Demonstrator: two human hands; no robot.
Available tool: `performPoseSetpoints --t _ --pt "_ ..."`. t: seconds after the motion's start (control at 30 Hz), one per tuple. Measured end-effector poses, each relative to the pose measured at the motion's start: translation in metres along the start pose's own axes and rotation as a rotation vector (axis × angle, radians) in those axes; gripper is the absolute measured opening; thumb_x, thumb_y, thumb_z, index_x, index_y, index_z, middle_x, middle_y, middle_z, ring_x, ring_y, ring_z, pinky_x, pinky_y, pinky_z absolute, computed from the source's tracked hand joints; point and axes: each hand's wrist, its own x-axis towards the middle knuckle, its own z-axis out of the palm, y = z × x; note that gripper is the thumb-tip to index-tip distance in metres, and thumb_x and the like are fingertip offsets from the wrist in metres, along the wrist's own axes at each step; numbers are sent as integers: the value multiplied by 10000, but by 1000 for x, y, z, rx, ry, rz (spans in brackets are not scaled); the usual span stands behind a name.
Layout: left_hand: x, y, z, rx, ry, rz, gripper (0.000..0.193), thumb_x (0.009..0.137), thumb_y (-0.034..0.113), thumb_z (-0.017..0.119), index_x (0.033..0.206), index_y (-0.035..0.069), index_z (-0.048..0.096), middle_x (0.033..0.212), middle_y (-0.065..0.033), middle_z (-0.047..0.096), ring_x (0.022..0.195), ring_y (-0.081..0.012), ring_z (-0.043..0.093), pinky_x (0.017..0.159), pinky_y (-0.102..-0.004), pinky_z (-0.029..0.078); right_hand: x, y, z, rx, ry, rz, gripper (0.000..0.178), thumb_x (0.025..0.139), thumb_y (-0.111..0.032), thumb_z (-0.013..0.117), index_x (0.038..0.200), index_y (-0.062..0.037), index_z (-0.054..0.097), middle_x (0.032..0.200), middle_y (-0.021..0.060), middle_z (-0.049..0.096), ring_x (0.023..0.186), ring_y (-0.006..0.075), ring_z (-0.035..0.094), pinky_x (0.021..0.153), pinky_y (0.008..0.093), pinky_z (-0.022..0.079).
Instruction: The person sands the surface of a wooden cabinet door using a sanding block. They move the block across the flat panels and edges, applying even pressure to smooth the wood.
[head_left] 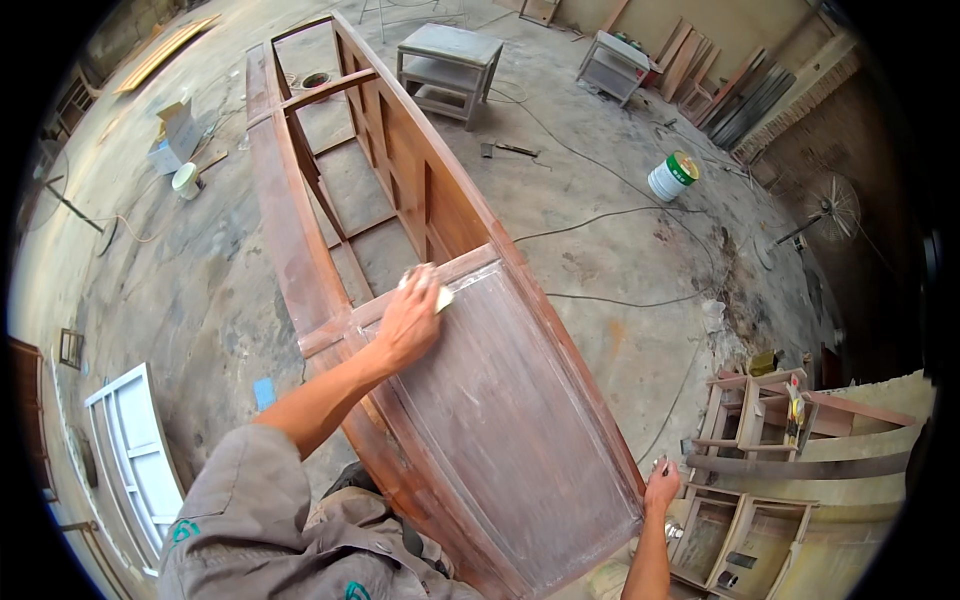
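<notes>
1. While the L hand [408, 325] is closed round a pale pad [444, 299] at the panel's [500, 420] far L corner, by the cross rail [470, 263], the R hand [661, 484] is curled beside the near R edge; can't tell if it grips anything, tho smth small & dark shows at its fingers.
2. Loc.: long wood cabinet frame [285, 230] runs diag. from lower ctr to upper L of view, above a concrete floor [640, 350]; supports hidden.
3. Handling (est.): frame prob. heavy, stiff, awkward for one; best hold = solid side rails, nr both ends. Panel looks thinner, so a poor lifting pt; dusty faces may be slippery.
4. Pad: prob. light & a bit soft; hold flat under fingertips, thumb at edge.
5. Materials: red-brown wood, straight rails, rectangular open bays at far end; inner wall [455, 205] warmer orange. Panel flat, matte, streaky, w/ whitish residue along its moulded border. Floor grey, stained.
</notes>
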Motion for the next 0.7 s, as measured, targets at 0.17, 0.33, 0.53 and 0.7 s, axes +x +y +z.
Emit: performPoseSetpoints --t 0.17,0.33,0.53,0.7 --pt "77 32 26 63 -21 114 594 891 112 612 1429 -107 487 1509 -290 491 1471 -418 398 1248 -483 308 -1 0 4 6 35 -25 333 1022 -297 597 914 15 643 787 214 660 711 381 629 692 483 476" --pt "58 37 27 -23 53 91 605 892 110 626 1441 -97 484 1536 -270 472 1472 -409 401 1256 -479 290 -2 2 2 -13 -8 24 347 1027 -297 591 911 26 642 804 215 661 714 363 624 695 480 472" --pt "4 0 0 13 -22 64 599 887 82 607 1448 -90 487 1563 -269 443 1482 -415 387 1252 -503 294 -5 2 -2 20 -26 5 339 1030 -286 586 910 27 635 798 206 647 727 356 617 711 472 475" --pt "-32 19 -7 -64 5 -138 579 889 68 588 1447 -60 506 1570 -264 438 1507 -416 351 1252 -532 284 -2 8 -1 3 -19 -21 337 1040 -282 569 939 30 650 785 181 666 706 318 620 696 451 480"
